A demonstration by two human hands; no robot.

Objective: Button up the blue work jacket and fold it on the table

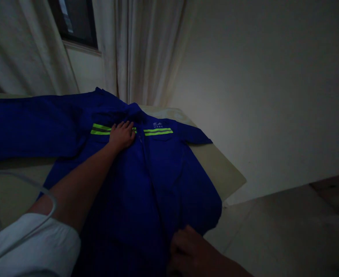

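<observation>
A dark blue work jacket (123,184) lies spread out front side up, with yellow-green reflective bands across the chest and small pale print above one band. Its front opening runs down the middle. My left hand (123,134) rests flat on the chest, fingers extended over the reflective band beside the opening. Low in the view, my right hand (185,246) is at the lower part of the front opening with its fingers curled closed. Dimness and blur hide what those fingers hold, if anything.
Under the jacket is a pale table (224,173), its corner pointing right. A pale cable (52,200) loops across my left forearm. Behind are curtains (146,54) and a window (77,23). A plain wall (267,92) rises at the right above the floor (273,231).
</observation>
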